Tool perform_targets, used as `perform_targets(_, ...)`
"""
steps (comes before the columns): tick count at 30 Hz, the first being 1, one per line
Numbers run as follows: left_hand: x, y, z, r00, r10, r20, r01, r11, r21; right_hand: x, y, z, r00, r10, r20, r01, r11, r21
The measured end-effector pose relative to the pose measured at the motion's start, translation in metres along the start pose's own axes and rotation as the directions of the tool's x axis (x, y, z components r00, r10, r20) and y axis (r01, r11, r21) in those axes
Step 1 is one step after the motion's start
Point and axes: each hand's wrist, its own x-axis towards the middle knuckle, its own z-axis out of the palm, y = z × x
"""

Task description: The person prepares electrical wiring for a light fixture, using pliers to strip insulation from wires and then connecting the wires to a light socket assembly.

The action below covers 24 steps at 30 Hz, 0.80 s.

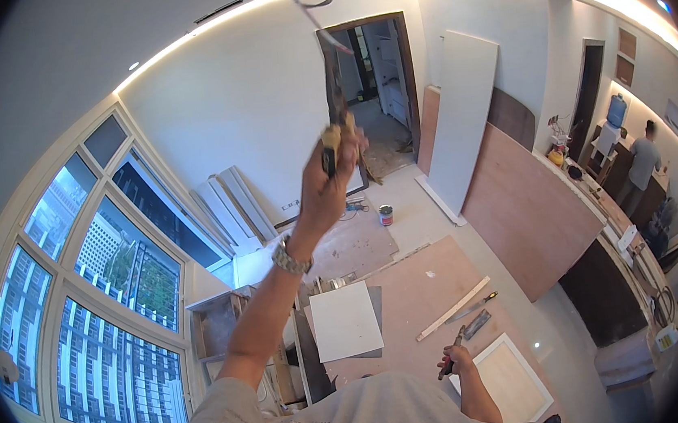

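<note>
Two tools, one per hand. My left grip (339, 158) is clasping a yellow-and-black tool (332, 139), raised before one doorway (379, 77), its outline blurring. My right grip (458, 358) is holding a red-and-black tool (448, 365) low, near one white-framed panel (504, 383). One pale strip (454, 308), one white sheet (345, 322) are lying on pinkish board (411, 286).

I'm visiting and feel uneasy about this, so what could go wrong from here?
The dangling cable, if live, might give a shock: the left hand looks raised near it. The yellow-and-black tool, held high, could drop if it slips. The tall white panel leans, so a knock might topple it.
</note>
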Motion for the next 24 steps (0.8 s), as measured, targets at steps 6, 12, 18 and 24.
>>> perform_targets(6, -0.147, -0.097, 0.041, 0.711, -0.684, 0.161, 0.689, 0.634, -0.350, 0.007, 0.039, -0.042, 0.984, -0.179, -0.010, 0.177, 0.976, -0.128)
perform_targets(12, -0.363, -0.177, 0.039, 0.108, -0.982, 0.156, 0.969, 0.068, -0.239, -0.029, 0.013, -0.042, 0.995, -0.097, 0.024, 0.100, 0.975, -0.197)
perform_targets(18, -0.527, -0.225, 0.004, 0.007, -0.911, 0.412, 1.000, 0.000, -0.018, -0.030, 0.036, -0.059, 0.972, -0.207, -0.111, 0.093, 0.774, -0.627)
perform_targets(24, -0.528, -0.225, 0.028, 0.076, -0.922, 0.381, 0.974, 0.150, 0.171, -0.039, 0.080, -0.071, 0.961, -0.192, -0.200, 0.013, 0.752, -0.659)
